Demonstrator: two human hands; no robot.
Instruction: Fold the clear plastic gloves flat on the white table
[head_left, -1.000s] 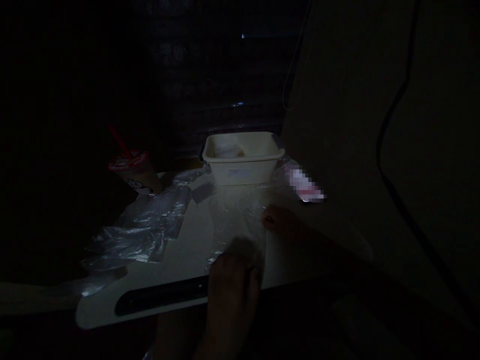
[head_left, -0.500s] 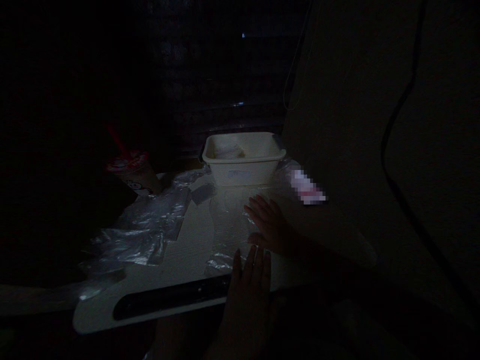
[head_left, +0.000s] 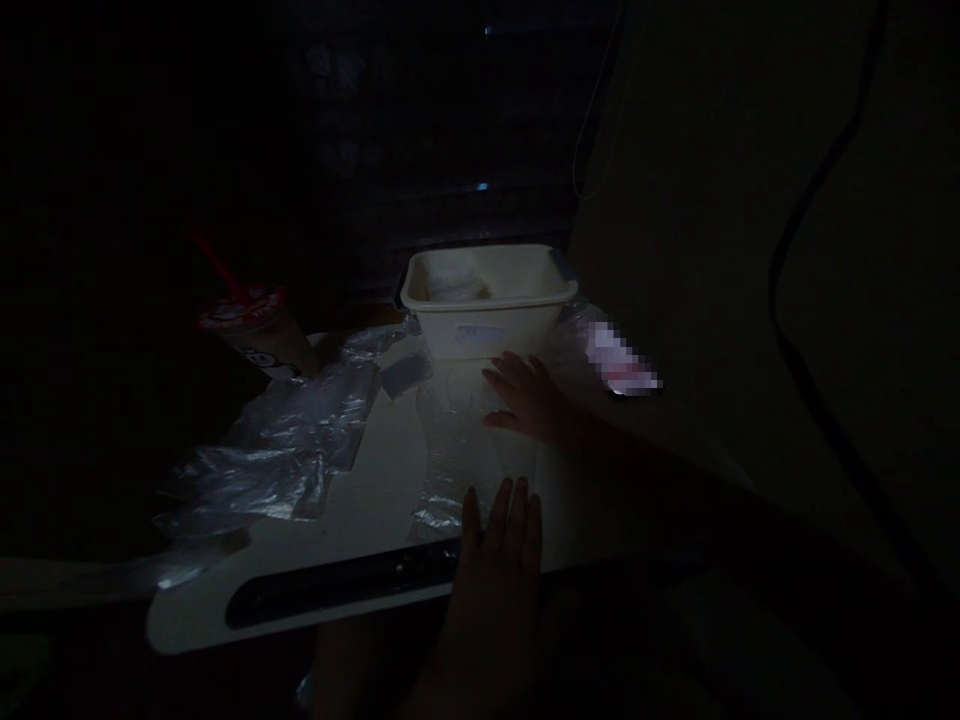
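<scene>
In dim light a clear plastic bag (head_left: 457, 460) lies flat on a white table (head_left: 360, 520). My right hand (head_left: 529, 398) is spread over its far part, palm down. Closer to me, my left hand (head_left: 499, 545) rests flat at the bag's near end, fingers stretched out and slightly apart, beside the table's dark slot (head_left: 337, 590). Neither hand grips anything. Just beyond my right hand stands a cream plastic basin (head_left: 487, 325) with some pale, clear material in it.
Crumpled clear plastic bags (head_left: 292, 450) lie along the left side, near a small grey piece (head_left: 406, 374). Behind them stands a drink cup (head_left: 259, 335) with a red straw. A blurred-out item (head_left: 621, 358) sits right of the basin. A dark cable (head_left: 776, 270) hangs at the right.
My right hand has slid forward along the bag toward the basin. My left hand stays almost where it was. The whole view has shifted slightly.
</scene>
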